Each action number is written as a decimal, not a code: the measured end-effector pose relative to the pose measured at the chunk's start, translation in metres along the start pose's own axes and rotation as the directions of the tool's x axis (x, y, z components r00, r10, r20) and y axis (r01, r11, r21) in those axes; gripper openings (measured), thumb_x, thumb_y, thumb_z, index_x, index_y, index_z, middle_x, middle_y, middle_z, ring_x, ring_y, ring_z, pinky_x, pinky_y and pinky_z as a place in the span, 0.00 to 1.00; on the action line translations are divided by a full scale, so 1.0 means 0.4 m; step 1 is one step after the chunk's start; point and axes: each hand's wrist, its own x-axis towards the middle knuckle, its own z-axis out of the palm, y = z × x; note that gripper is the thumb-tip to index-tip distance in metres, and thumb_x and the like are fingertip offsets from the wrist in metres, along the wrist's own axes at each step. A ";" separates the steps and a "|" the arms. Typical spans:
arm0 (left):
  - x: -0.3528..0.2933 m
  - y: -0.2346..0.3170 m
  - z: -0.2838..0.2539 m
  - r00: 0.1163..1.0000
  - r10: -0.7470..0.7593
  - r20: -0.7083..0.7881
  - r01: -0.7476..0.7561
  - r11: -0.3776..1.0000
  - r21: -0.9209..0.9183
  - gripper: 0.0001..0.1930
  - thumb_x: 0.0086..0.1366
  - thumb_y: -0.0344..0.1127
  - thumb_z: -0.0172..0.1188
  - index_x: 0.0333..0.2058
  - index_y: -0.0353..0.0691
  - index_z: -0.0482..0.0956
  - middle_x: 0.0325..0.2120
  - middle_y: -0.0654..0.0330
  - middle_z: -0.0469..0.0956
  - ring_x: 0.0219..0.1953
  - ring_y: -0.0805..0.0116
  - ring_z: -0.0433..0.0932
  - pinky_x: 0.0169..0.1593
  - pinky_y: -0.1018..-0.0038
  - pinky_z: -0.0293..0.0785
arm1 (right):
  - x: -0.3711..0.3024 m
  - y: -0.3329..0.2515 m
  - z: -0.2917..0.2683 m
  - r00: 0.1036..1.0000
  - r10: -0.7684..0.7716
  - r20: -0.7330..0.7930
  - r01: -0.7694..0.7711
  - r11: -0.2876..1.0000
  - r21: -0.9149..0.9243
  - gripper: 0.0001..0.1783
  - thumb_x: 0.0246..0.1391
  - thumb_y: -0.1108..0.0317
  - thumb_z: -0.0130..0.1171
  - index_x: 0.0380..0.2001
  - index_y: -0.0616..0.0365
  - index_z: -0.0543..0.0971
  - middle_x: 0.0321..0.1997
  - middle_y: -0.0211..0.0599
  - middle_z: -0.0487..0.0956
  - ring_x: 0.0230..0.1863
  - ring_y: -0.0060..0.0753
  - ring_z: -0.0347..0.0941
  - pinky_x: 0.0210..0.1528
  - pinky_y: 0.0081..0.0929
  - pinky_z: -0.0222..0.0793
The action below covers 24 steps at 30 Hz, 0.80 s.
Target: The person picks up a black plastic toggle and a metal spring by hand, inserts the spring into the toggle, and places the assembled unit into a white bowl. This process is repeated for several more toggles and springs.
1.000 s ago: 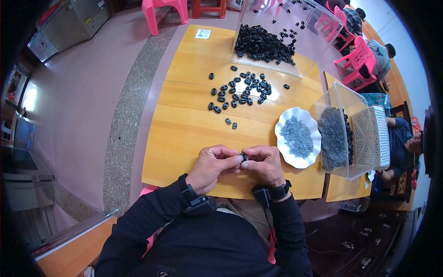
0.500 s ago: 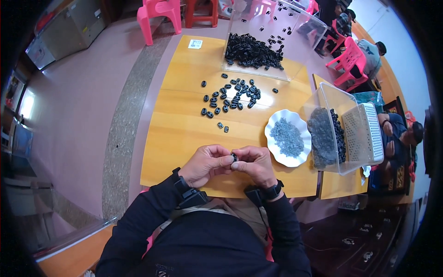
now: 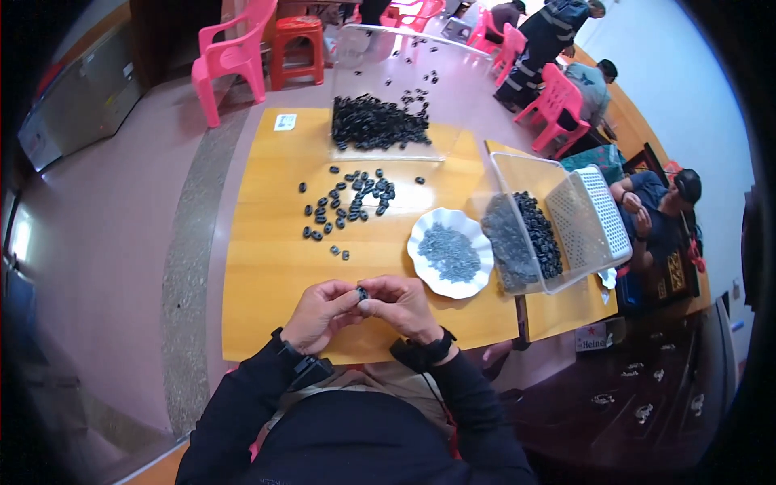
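Both hands meet above the near edge of the wooden table (image 3: 267, 323). Between their fingertips is a small black oval piece (image 3: 362, 293), partly covered by the thumbs. My left hand (image 3: 319, 314) pinches it from the left, while my right hand (image 3: 402, 307) grips it from the right. Farther up the table lie many loose black oval pieces (image 3: 354, 214) that seem to have two holes each. Two small dark pieces (image 3: 335, 250) lie apart, nearer my hands. A white scalloped plate (image 3: 420, 273) right of them holds a heap of tiny greyish parts (image 3: 449, 252).
At the table's far side a clear bin (image 3: 388, 158) on its side spills black pieces (image 3: 376, 123). Another clear bin (image 3: 566, 283) with black pieces stands right, beside a white perforated basket (image 3: 605, 210). A person (image 3: 659, 202) sits at the right; pink chairs (image 3: 558, 105) stand behind.
The head view has shifted, so the table and its contents sit farther left and mostly lower in the picture. Both hands still hold the black piece, its angle slightly changed.
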 end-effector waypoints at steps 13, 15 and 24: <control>-0.008 -0.009 0.026 0.998 0.039 -0.053 -0.039 0.999 -0.005 0.06 0.64 0.34 0.57 0.33 0.37 0.74 0.27 0.65 0.74 0.29 0.76 0.75 0.36 0.78 0.77 | -0.125 -0.285 -0.318 0.506 -0.600 -0.619 0.157 0.770 -0.618 0.16 0.53 0.75 0.57 0.46 0.68 0.74 0.27 0.33 0.77 0.19 0.20 0.71 0.24 0.17 0.70; -0.005 -0.010 0.021 0.998 0.037 -0.054 -0.038 0.999 -0.017 0.06 0.64 0.34 0.57 0.33 0.37 0.74 0.27 0.65 0.74 0.29 0.76 0.75 0.36 0.78 0.77 | -0.160 -0.320 -0.381 0.403 -0.637 -0.657 0.146 0.754 -0.641 0.17 0.53 0.75 0.57 0.47 0.68 0.74 0.26 0.31 0.76 0.18 0.19 0.70 0.23 0.16 0.69; -0.005 -0.022 0.010 0.996 0.040 -0.077 -0.042 0.999 -0.018 0.05 0.64 0.33 0.57 0.35 0.37 0.74 0.28 0.65 0.75 0.30 0.77 0.76 0.37 0.78 0.78 | -0.152 -0.262 -0.282 0.608 -0.508 -0.610 -0.012 0.763 -0.647 0.08 0.54 0.71 0.60 0.34 0.66 0.79 0.23 0.29 0.76 0.17 0.17 0.68 0.21 0.13 0.65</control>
